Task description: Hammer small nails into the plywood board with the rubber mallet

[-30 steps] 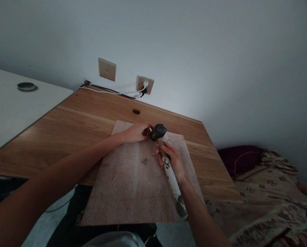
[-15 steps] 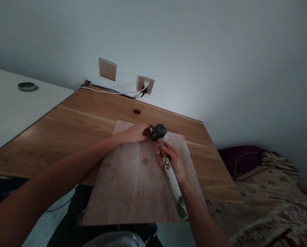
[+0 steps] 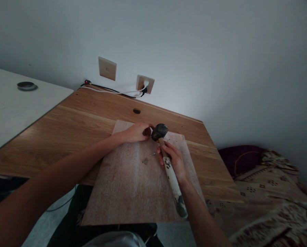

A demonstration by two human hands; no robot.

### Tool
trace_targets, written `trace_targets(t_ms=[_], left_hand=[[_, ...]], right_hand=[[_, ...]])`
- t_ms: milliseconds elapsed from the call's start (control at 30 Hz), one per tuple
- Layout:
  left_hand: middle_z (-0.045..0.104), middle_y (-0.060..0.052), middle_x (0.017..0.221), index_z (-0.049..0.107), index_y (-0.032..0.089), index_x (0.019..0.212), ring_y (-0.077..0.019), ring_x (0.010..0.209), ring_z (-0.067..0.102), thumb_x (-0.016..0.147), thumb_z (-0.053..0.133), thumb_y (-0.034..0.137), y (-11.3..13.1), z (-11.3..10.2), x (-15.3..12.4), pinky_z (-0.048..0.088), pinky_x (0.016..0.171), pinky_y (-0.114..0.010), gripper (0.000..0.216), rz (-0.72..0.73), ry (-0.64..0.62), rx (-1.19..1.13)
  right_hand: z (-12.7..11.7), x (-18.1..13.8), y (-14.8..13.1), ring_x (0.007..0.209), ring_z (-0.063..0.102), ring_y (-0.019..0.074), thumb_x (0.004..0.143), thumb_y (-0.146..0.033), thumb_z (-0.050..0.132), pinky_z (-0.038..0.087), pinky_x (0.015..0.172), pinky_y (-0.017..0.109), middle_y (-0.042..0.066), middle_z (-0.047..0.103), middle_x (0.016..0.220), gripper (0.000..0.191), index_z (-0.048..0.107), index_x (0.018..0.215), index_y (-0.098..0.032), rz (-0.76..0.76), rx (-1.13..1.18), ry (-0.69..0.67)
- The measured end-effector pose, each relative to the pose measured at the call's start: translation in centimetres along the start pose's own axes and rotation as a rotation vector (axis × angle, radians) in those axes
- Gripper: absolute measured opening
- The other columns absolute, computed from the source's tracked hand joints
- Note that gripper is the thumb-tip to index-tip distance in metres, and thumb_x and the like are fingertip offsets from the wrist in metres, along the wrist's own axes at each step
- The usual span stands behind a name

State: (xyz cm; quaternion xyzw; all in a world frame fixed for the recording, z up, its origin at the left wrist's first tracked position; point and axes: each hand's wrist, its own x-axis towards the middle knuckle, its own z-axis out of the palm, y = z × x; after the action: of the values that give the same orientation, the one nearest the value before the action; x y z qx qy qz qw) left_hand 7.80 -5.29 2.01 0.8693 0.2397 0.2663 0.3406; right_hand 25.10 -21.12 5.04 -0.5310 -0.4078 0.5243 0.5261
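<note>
My right hand (image 3: 174, 157) is wrapped round the upper handle of a hammer (image 3: 173, 183), close below its dark head. The handle is white with worn, dirty patches and slants down toward me. My left hand (image 3: 135, 132) rests on the far part of a wooden board (image 3: 127, 192), fingers curled together just left of the hammer head. What those fingers hold, if anything, is hidden in shadow and behind the head. A small pile of nails (image 3: 145, 161) lies on the board between my forearms, with a single nail (image 3: 152, 154) near my right fingertips.
Under the board is a wooden table (image 3: 73, 127) with a cable hole (image 3: 137, 111). Cables (image 3: 112, 91) run along the wall to a socket (image 3: 145, 84). At left stands a white tabletop (image 3: 14, 109) with a round grommet (image 3: 27, 86). Patterned bedding (image 3: 266, 192) lies to the right.
The hammer head has shifted very slightly to the right. Both hands otherwise keep nearly the same place and grip.
</note>
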Motion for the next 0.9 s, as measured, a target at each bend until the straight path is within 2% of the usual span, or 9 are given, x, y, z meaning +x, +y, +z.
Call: trace_targets(t_ms=[133,467,733,900], left_hand=[[0.078,-0.004,0.091,0.073,0.017,0.117,-0.0187,0.081,0.073,0.079,0.063,0.006,0.04,0.04,-0.01,0.05,0.072,-0.027,0.04,0.002,0.004,0.02],[0.08,-0.007,0.1,0.073,0.016,0.116,-0.0213,0.089,0.074,0.082,0.066,0.007,-0.12,0.09,0.07,0.053,0.081,-0.031,0.036,-0.014,0.019,0.035],[0.08,-0.006,0.097,0.072,0.016,0.117,-0.0196,0.085,0.075,0.083,0.065,0.006,-0.4,0.22,0.1,0.053,0.077,-0.028,0.036,0.001,0.013,-0.008],[0.08,-0.005,0.093,0.072,0.015,0.118,-0.0189,0.083,0.075,0.08,0.065,0.002,-0.21,0.09,-0.04,0.053,0.077,-0.028,0.041,-0.003,0.014,-0.005]], right_hand=[[-0.16,0.13,0.22,0.04,0.05,0.0102,0.08,-0.047,0.076,0.034,0.034,0.024,0.002,0.071,0.072,0.033,0.073,0.097,-0.019,-0.008,-0.022,-0.006],[-0.09,0.05,0.36,0.04,0.048,0.0092,0.083,-0.045,0.074,0.033,0.034,0.024,0.002,0.071,0.073,0.027,0.072,0.091,-0.019,-0.019,-0.007,-0.002],[-0.21,0.04,0.37,0.041,0.05,0.0096,0.083,-0.046,0.074,0.035,0.035,0.024,0.002,0.07,0.072,0.027,0.071,0.084,-0.019,-0.024,-0.034,-0.018],[-0.13,-0.11,0.35,0.04,0.049,0.0096,0.084,-0.045,0.072,0.034,0.035,0.024,0.002,0.071,0.073,0.028,0.073,0.095,-0.02,-0.03,-0.003,-0.007]])
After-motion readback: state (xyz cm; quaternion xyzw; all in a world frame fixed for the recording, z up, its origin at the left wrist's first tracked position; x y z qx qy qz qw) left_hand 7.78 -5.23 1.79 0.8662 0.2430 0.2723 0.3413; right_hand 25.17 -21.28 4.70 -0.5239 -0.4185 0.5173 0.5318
